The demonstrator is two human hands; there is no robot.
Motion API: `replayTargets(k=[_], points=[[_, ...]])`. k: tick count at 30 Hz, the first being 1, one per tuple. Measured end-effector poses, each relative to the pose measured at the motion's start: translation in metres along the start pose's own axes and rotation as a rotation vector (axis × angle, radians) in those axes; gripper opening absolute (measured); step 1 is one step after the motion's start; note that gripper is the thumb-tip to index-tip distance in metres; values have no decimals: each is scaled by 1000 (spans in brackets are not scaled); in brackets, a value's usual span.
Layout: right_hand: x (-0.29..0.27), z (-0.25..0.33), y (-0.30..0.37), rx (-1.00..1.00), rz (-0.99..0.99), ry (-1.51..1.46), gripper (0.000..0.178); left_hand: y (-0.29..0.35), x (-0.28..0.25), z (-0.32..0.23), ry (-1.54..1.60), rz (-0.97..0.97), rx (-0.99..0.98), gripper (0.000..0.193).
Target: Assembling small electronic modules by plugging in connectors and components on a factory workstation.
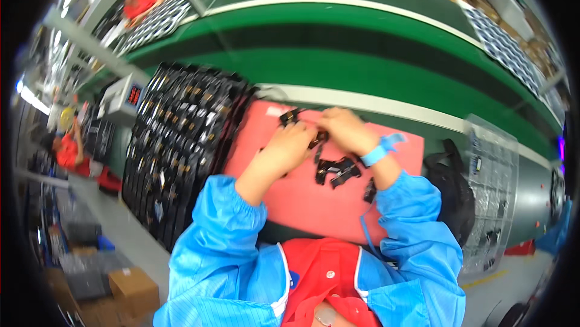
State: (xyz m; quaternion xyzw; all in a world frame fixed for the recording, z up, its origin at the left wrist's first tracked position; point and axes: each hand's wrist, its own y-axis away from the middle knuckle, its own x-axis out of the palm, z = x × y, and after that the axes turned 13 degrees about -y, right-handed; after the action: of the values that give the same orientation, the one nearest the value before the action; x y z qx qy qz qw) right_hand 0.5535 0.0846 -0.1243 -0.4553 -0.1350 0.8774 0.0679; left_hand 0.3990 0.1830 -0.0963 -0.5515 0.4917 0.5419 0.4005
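My left hand (290, 145) and my right hand (345, 129) come together over the far part of a pink mat (296, 203), their fingertips almost touching. Bent fingers of the left hand close around a small black part (318, 139), its shape partly covered. The right hand's fingers are pinched beside it; what lies between them is hidden. Beyond the left knuckles rests another small black part (290, 116). Several black parts (338, 171) lie in a loose cluster nearer me, and one more black piece (370, 190) is by my right forearm. A blue strap (380, 150) circles my right wrist.
Left of the mat stands a large stack of black trays (181, 139) filled with small parts. A clear plastic tray (492, 188) is on the right, next to a dark bag-like object (450, 188). Behind runs a green conveyor (338, 37). Co-workers in red (69, 152) are at far left.
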Motion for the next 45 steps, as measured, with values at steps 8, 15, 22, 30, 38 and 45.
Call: replayTargets(k=[8,15,22,30,38,45], points=[[44,-23,-13,-159,-89,68,9,18,31,13,41,-300,-61,42],[-4,-18,-1,-6,261,54,14,22,26,9,294,-167,67,23],[-4,-32,-9,55,351,40,18,7,-4,28,733,-259,-37,23],[-19,-33,-43,106,-329,-795,14,-42,-17,75,1314,-429,-206,19],[5,-32,-71,368,-392,-753,23,-79,31,88,1747,-400,-199,36],[9,-30,-74,231,-456,-509,16,-93,29,87,1684,-420,-83,33]])
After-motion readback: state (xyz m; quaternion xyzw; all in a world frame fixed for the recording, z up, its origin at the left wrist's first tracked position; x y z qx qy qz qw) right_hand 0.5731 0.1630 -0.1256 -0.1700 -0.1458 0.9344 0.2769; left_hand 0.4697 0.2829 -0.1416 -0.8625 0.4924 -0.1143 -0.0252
